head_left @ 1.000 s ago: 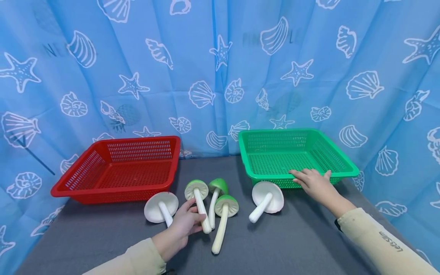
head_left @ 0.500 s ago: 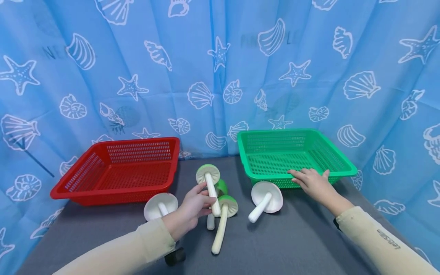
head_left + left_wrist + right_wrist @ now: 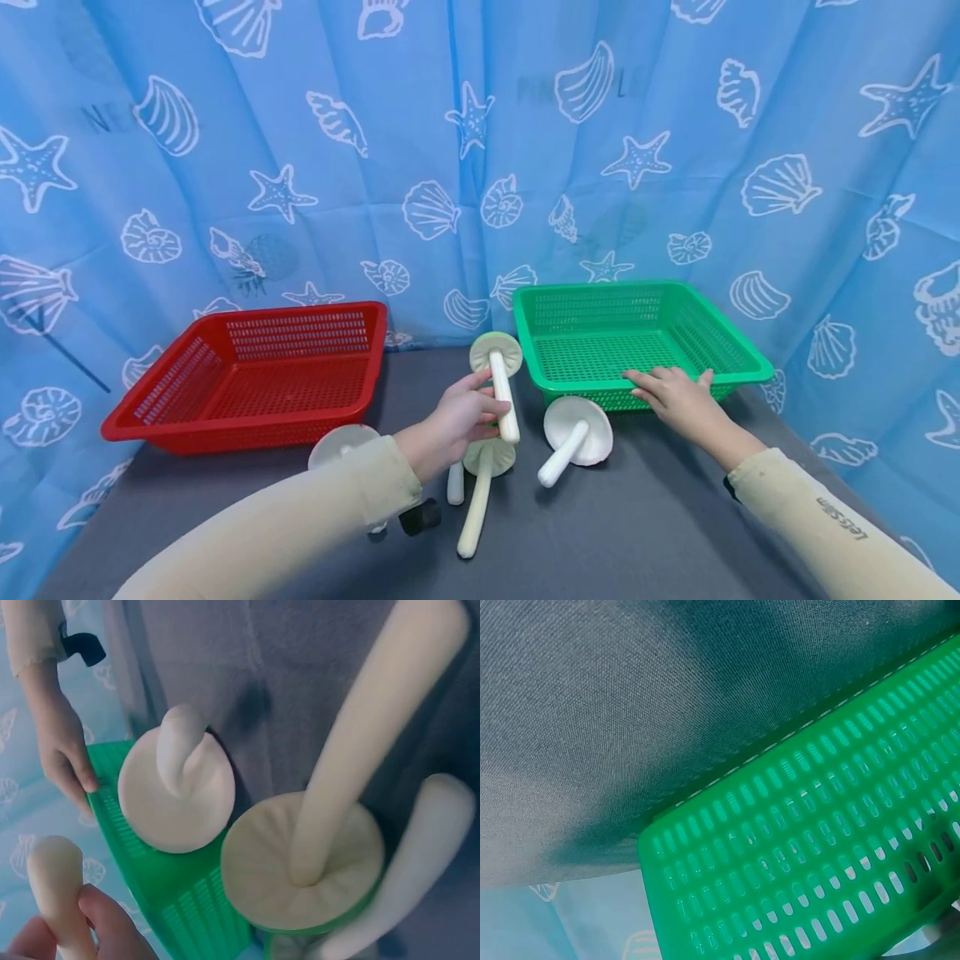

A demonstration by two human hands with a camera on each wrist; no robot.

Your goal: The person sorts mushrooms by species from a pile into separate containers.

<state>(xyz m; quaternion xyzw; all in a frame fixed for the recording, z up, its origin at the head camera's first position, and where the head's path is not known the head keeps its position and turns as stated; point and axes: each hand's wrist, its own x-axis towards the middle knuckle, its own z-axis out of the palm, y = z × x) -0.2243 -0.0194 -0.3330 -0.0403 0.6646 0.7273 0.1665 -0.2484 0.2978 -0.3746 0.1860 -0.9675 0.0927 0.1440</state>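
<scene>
My left hand (image 3: 463,417) grips the pale stem of a toy mushroom (image 3: 501,379) with a green-edged cap, raised just left of the green basket (image 3: 576,387). In the left wrist view, thumb and fingertips pinch that stem. On the cloth below lie another green-capped mushroom (image 3: 476,510) and a further mushroom (image 3: 455,483), mostly covered by the hand. A white-capped mushroom (image 3: 590,433) lies before the green basket. My sleeve partly covers a second white-capped mushroom (image 3: 330,446). My right hand (image 3: 678,404) rests on the green basket's front rim, fingers loosely extended.
A red basket (image 3: 255,425) stands at the back left, with no mushrooms visible inside. Both baskets sit on a dark grey cloth (image 3: 592,542). A blue curtain (image 3: 420,125) printed with shells hangs close behind them.
My left hand has lifted the green-capped mushroom off the cloth and carried it rightward and away from me, towards the green basket. The right hand has stayed on the rim.
</scene>
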